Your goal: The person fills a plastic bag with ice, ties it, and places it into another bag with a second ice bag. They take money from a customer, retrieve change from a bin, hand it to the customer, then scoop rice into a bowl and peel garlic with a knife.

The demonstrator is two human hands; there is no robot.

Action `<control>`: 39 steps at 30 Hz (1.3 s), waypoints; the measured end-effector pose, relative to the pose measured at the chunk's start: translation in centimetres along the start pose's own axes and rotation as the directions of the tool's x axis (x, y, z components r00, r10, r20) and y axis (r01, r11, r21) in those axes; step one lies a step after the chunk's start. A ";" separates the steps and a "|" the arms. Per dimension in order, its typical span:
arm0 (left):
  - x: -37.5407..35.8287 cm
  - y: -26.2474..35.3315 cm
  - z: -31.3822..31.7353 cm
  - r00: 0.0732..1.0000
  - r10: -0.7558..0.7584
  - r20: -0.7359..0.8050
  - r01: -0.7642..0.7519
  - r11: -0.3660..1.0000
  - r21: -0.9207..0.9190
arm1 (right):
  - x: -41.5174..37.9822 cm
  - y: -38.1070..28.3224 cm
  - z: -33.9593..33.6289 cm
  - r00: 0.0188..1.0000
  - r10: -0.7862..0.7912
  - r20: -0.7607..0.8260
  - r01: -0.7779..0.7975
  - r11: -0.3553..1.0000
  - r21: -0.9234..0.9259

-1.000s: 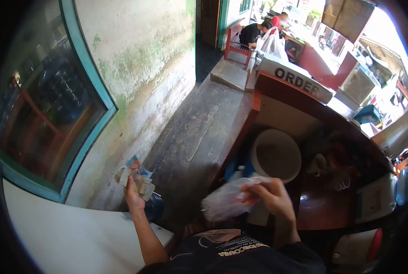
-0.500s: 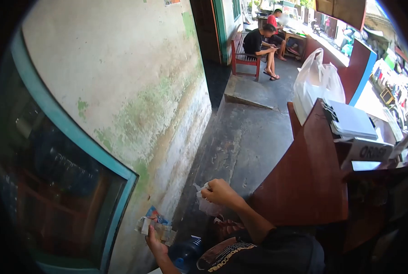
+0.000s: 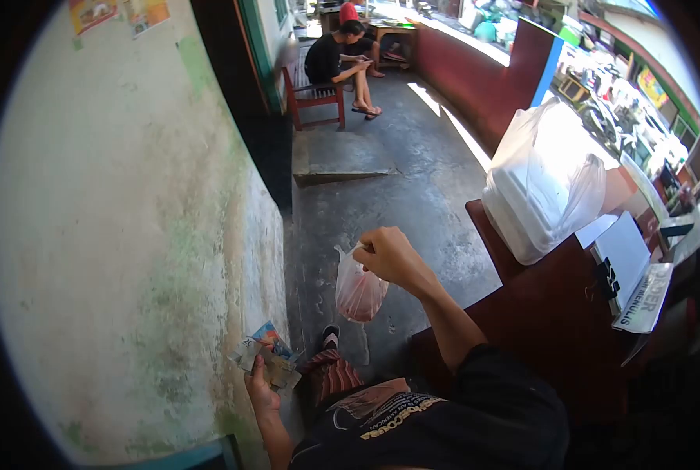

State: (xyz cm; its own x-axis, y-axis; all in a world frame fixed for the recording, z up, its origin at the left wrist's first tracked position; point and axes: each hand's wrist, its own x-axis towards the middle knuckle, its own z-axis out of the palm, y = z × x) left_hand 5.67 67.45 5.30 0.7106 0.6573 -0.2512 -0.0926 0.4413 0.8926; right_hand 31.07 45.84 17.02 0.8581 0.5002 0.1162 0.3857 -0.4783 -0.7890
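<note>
My right hand (image 3: pixel 387 254) is closed on the top of a small thin plastic bag (image 3: pixel 361 294), which hangs below it with something reddish inside. The contents are too blurred to name. Lower down by the wall, my left hand (image 3: pixel 264 390) is closed on a bundle of flat packets (image 3: pixel 270 352). One of them is blue and orange, the others greyish and crumpled. My left thumb lies over the near side of the bundle. The two hands are well apart, and the bag does not touch the bundle.
A stained wall (image 3: pixel 122 235) runs along my left. To the right, a dark red desk (image 3: pixel 506 329) carries a large white plastic bag (image 3: pixel 530 196) of boxes and a clipped paper stack (image 3: pixel 624 258). Ahead, a person (image 3: pixel 334 59) sits on a bench (image 3: pixel 318 98) beyond a raised floor edge (image 3: pixel 342 174).
The view has swung right and forward along the passage. My right hand has lifted the plastic bag, which now hangs in plain sight. My left hand still grips the bundle.
</note>
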 end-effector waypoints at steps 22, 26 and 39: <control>37.6 -4.6 45.9 0.390 -0.302 0.870 0.369 0.917 0.153 | 19.5 -2.0 -42.6 0.658 0.440 -0.611 -0.737 0.545 -0.401; 38.3 -7.7 51.2 0.257 -0.411 0.874 0.458 0.849 0.265 | 17.4 0.6 -45.0 0.380 0.441 -0.813 -0.728 0.685 0.031; 42.0 -16.0 63.9 -0.168 -0.679 0.715 0.468 0.583 0.664 | 3.9 14.8 -52.5 -0.188 0.594 -0.782 -0.774 0.401 0.490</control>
State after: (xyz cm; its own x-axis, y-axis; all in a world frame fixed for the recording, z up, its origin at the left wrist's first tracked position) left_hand 81.56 48.94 4.41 0.4424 -0.8465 -0.2961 0.7415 0.1596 0.6517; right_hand 57.92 2.76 37.47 0.3333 -0.9426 -0.0186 -0.6759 -0.2252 -0.7017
